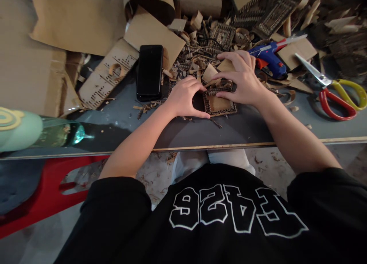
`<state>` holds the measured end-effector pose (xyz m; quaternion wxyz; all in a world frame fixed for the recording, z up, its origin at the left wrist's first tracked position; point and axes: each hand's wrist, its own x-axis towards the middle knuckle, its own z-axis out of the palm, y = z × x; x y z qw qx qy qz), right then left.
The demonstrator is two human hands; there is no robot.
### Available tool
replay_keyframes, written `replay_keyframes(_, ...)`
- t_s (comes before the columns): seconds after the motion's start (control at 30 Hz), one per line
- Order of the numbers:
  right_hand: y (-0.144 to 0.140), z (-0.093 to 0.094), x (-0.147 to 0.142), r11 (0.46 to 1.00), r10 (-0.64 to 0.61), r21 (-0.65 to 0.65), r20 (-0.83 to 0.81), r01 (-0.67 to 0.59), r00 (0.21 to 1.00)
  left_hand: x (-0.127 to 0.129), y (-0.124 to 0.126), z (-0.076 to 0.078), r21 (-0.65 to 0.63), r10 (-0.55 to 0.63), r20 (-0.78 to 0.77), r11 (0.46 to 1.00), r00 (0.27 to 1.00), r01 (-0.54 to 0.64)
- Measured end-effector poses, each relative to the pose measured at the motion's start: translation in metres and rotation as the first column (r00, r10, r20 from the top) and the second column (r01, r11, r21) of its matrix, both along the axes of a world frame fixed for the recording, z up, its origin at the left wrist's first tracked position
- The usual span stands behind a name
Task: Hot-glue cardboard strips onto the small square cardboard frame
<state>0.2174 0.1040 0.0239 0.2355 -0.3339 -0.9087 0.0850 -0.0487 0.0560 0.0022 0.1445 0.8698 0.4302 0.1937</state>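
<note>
A small square cardboard tray (220,104) edged with corrugated strips lies flat on the dark table near its front edge. My left hand (185,97) curves round its left side, thumb at the near corner and forefinger at the far one. Over its right part is my right hand (242,80), fingers spread, thumb at the tray's inner area; whether the thumb presses on it I cannot tell. Just beyond the tray, below my right fingers, are a plain cardboard scrap (209,73) and curled strips. A black phone (149,72) lies left of my left hand.
A blue hot glue gun (271,57) and scissors (335,86) with red and yellow handles lie to the right. Cardboard scraps and corrugated pieces (222,35) heap at the back. A marked cardboard strip (107,78), large sheets (77,19) and a green bottle (54,130) occupy the left.
</note>
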Motion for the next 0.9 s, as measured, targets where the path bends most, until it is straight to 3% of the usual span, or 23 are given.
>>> replay_keyframes(0.17, 0.005, -0.004, 0.006, 0.998, 0.049, 0.037, -0.039, -0.047, 0.998, 0.003, -0.005, 0.006, 0.0, 0.032, -0.03, 0.999, 0.999, -0.032)
replay_keyframes(0.23, 0.006, -0.005, 0.009, 0.998, 0.04, 0.056, -0.068, -0.036, 0.997, -0.004, -0.002, 0.015, 0.018, 0.13, 0.002, 0.991, 0.991, -0.13)
replay_keyframes(0.27, 0.007, -0.005, 0.01, 0.998, 0.028, 0.059, -0.082, -0.024, 0.996, -0.01, 0.001, 0.02, 0.042, 0.245, 0.04, 0.968, 0.969, -0.247)
replay_keyframes(0.3, 0.007, -0.005, 0.01, 0.998, 0.015, 0.056, -0.095, -0.01, 0.995, -0.019, 0.006, 0.025, 0.059, 0.384, 0.083, 0.919, 0.919, -0.39)
replay_keyframes(0.33, 0.006, -0.004, 0.011, 0.999, 0.002, 0.047, -0.099, 0.002, 0.995, -0.028, 0.011, 0.029, 0.073, 0.547, 0.129, 0.826, 0.827, -0.558)
replay_keyframes(0.37, 0.006, -0.004, 0.011, 0.999, -0.01, 0.035, -0.1, 0.014, 0.995, -0.038, 0.017, 0.032, 0.076, 0.701, 0.168, 0.692, 0.693, -0.718)
replay_keyframes(0.47, 0.003, -0.003, 0.009, 1.0, -0.026, 0.013, -0.097, 0.027, 0.995, -0.062, 0.03, 0.033, -0.048, 0.84, 0.038, 0.543, 0.541, -0.839)
replay_keyframes(0.57, 0.002, -0.003, 0.007, 1.0, -0.03, -0.006, -0.096, 0.03, 0.995, -0.07, 0.037, 0.027, -0.049, 0.905, -0.024, 0.423, 0.425, -0.905)
replay_keyframes(0.63, 0.003, -0.004, 0.007, 1.0, -0.018, 0.017, -0.108, 0.02, 0.994, -0.071, 0.04, 0.02, -0.073, 0.904, 0.015, 0.427, 0.428, -0.901)
replay_keyframes(0.73, 0.005, -0.006, 0.008, 0.995, 0.024, 0.1, -0.133, -0.011, 0.991, -0.075, 0.051, 0.006, -0.101, 0.873, 0.12, 0.484, 0.473, -0.869)
replay_keyframes(0.83, 0.006, -0.007, 0.008, 0.988, 0.053, 0.155, -0.154, -0.028, 0.987, -0.078, 0.059, -0.006, -0.067, 0.871, 0.114, 0.487, 0.478, -0.871)
replay_keyframes(0.9, 0.005, -0.007, 0.008, 0.986, 0.058, 0.163, -0.164, -0.031, 0.985, -0.078, 0.058, -0.006, -0.072, 0.877, 0.094, 0.478, 0.471, -0.875)
